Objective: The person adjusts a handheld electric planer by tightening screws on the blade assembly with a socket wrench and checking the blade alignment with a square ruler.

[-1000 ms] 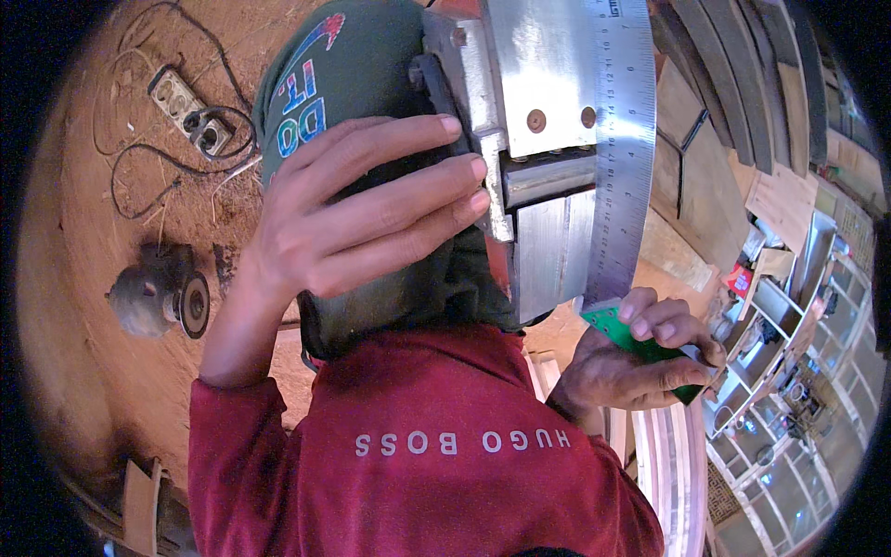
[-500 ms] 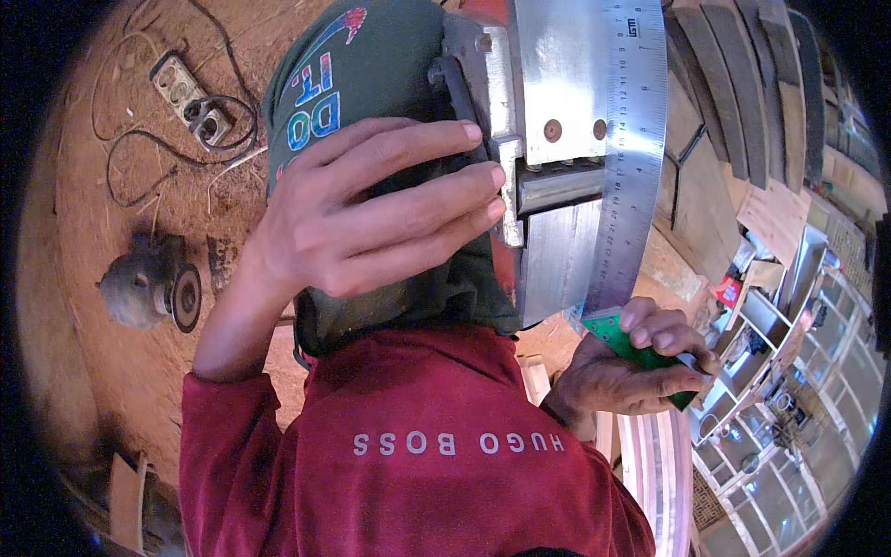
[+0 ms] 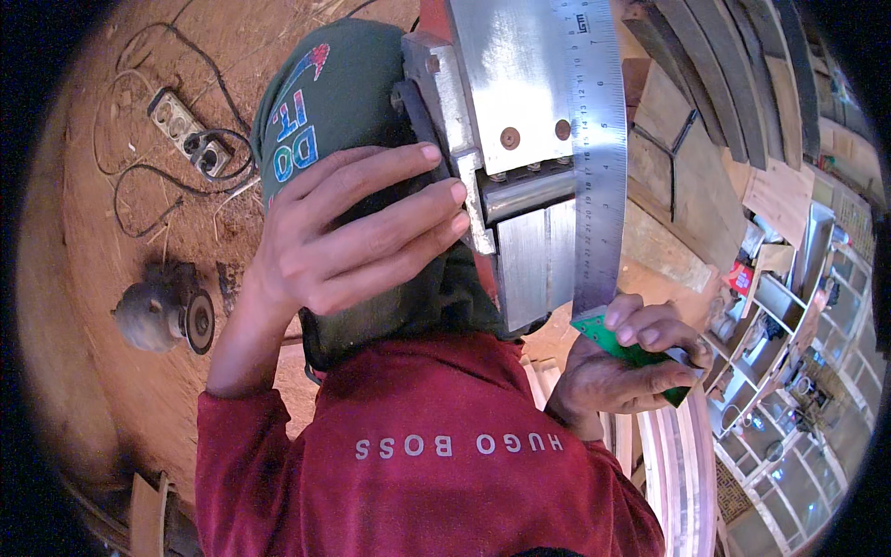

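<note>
An electric planer (image 3: 512,79) lies in front of me with its bright metal sole facing up. Its dark cutter drum (image 3: 529,193) shows in the gap between the two sole plates. My left hand (image 3: 339,246) reaches across my leg, with long fingers curled slightly onto the planer's left edge; its thumb is hidden. My right hand (image 3: 626,367) is closed around the green handle (image 3: 594,327) of a try square. The square's steel ruled blade (image 3: 599,167) runs lengthwise along the right side of the sole, over the end of the drum.
On the dirt floor at left lie a power strip (image 3: 172,116) with black cables and an angle grinder (image 3: 158,320). Curved wooden pieces (image 3: 719,74) and boards stand at right. Beyond them is a cluttered wooden shelf frame (image 3: 780,306). Wood strips (image 3: 673,473) lie near my right elbow.
The planer, square and right hand appear slightly farther left in view, while the floor items shift a little right. Both hands keep their places on the planer and the square.
</note>
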`<state>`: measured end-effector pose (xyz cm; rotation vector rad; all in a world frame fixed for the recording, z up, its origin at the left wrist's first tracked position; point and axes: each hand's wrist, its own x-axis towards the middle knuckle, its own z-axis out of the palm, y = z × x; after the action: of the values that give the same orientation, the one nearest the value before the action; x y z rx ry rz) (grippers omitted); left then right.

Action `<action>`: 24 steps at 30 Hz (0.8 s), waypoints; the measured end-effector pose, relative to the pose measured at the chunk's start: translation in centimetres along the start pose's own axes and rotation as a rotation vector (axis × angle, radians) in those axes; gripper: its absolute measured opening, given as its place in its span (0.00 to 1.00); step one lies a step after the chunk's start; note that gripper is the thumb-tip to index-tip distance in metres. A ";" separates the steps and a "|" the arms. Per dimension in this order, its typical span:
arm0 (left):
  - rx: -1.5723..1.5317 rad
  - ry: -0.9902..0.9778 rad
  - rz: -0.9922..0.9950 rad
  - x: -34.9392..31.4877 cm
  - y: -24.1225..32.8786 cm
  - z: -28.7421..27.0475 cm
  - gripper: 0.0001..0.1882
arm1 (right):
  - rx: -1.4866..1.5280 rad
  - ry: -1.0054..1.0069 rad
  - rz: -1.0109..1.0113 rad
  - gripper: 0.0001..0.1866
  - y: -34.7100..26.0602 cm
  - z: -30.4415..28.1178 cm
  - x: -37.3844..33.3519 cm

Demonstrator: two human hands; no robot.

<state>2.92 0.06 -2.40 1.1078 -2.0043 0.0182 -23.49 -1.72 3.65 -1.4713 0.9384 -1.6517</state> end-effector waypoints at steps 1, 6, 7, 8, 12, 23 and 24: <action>-0.006 -0.001 0.004 0.1 -0.1 0.0 0.22 | -0.001 0.007 -0.004 0.19 0.0 0.2 0.0; -0.012 0.014 0.013 -0.1 -0.1 0.1 0.21 | -0.014 -0.049 -0.005 0.18 0.1 -1.0 -0.1; -0.010 0.013 0.008 0.0 -0.1 0.0 0.21 | -0.013 -0.072 -0.003 0.19 0.2 -1.4 -0.1; -0.011 0.012 0.011 0.0 0.0 0.0 0.21 | -0.017 -0.087 -0.004 0.20 0.1 -1.5 -0.1; 0.012 0.027 0.040 0.4 -0.4 0.1 0.14 | -0.124 -0.018 0.034 0.21 -0.4 -0.2 0.0; -0.024 0.013 -0.003 0.2 0.0 0.0 0.17 | -0.038 -0.038 -0.005 0.18 -0.3 -0.3 -0.1; -0.002 0.027 0.009 0.3 -0.1 0.1 0.15 | -0.042 -0.027 0.045 0.21 -0.5 -0.1 0.0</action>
<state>2.88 -0.23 -2.27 1.0919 -1.9845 0.0354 -23.60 -1.47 4.03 -1.4869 0.9897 -1.5848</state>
